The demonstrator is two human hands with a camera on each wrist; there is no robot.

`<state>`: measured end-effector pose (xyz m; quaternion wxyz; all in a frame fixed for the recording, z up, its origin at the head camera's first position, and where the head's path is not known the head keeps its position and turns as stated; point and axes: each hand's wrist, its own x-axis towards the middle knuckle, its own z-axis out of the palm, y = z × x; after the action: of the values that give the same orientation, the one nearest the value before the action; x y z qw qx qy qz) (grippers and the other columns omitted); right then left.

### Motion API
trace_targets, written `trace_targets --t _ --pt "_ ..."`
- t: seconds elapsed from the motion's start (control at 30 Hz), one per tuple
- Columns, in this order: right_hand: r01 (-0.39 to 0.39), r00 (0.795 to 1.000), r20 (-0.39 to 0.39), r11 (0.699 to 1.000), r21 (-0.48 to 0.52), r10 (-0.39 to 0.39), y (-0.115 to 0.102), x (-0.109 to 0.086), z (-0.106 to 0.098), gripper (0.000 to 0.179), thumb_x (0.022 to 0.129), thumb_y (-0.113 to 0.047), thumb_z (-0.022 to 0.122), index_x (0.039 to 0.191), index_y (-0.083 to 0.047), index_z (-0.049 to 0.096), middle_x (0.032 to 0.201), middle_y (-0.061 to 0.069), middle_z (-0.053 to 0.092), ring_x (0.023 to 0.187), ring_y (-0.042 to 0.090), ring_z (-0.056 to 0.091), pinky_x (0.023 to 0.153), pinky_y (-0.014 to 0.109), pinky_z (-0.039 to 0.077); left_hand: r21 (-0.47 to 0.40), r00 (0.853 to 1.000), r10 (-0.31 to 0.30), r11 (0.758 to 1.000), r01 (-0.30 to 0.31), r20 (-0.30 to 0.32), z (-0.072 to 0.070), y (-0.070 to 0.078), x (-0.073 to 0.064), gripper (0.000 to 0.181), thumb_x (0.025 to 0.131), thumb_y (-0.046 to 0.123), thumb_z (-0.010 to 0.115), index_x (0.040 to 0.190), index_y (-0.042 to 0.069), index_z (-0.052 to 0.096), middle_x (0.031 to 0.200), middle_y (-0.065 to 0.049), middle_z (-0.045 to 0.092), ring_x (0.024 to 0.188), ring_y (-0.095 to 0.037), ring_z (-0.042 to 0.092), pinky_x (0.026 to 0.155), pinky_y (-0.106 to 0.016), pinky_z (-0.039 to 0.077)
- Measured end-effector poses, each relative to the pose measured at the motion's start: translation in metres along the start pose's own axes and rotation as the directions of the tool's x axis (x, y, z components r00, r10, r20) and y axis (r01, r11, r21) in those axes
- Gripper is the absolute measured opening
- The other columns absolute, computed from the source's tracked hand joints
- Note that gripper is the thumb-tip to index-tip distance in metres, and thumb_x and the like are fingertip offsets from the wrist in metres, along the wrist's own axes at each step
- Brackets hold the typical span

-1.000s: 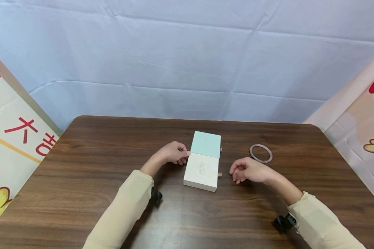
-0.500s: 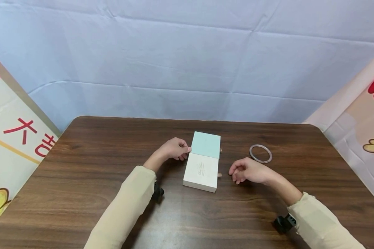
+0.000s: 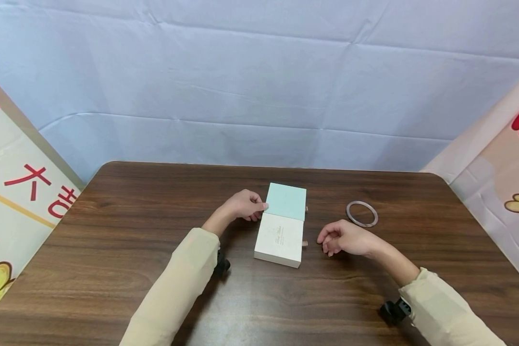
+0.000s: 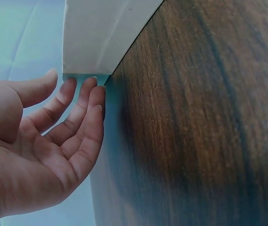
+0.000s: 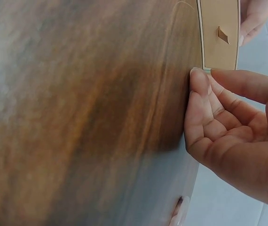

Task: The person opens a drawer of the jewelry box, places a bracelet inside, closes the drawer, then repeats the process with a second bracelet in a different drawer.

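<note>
Two flat square boxes lie end to end on the table in the head view: a white box (image 3: pixel 279 239) with gold lettering nearer me and a mint-green box (image 3: pixel 286 200) behind it. My left hand (image 3: pixel 244 204) is at the mint box's left side, its thumb tip overlapping that edge. In the left wrist view, the fingers (image 4: pixel 94 136) are loosely bent by the box end, the thumb apart from them. My right hand (image 3: pixel 343 238) rests right of the white box, fingers loosely curled around nothing. A small ribbon tab (image 3: pixel 304 243) sticks out of the white box towards it.
A pale purplish bangle (image 3: pixel 365 225) lies on the brown wooden table (image 3: pixel 155 206), beyond my right hand. A light-blue cloth (image 3: pixel 251 86) hangs behind the table. Printed banners (image 3: pixel 30 221) stand at both sides.
My left hand has slid slightly away from me and to the right, from the seam between the boxes to the mint box's edge. The right hand, boxes and bangle stay in place.
</note>
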<state>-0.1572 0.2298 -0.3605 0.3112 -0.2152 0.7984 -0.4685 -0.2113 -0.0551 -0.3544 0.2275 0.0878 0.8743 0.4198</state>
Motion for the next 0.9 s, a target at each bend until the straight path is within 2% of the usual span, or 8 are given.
trace_targets --t 0.33,0.9 --pt "0.004 1.0 0.0 1.0 0.004 -0.004 0.0 -0.0004 0.0004 0.021 0.08 0.012 0.045 0.099 0.016 0.053 0.077 0.012 0.059 0.068 0.022 0.057 0.063 0.033 0.049 -0.013 1.0 0.015 1.0 -0.015 -0.007 0.0006 -0.0033 0.0031 0.022 0.092 0.02 0.057 0.083 0.0 0.061 0.077 -0.011 0.063 0.069 -0.02 0.061 0.062 -0.029 0.05" --pt "-0.001 1.0 -0.001 1.0 0.015 0.001 0.001 0.0001 0.0 0.022 0.08 0.012 0.046 0.099 0.017 0.053 0.078 0.014 0.06 0.07 0.023 0.058 0.064 0.033 0.049 -0.057 1.0 -0.002 0.998 0.001 -0.02 0.0027 -0.0038 0.0041 0.019 0.092 0.018 0.058 0.085 0.001 0.061 0.08 -0.01 0.062 0.071 -0.02 0.062 0.063 -0.029 0.05"
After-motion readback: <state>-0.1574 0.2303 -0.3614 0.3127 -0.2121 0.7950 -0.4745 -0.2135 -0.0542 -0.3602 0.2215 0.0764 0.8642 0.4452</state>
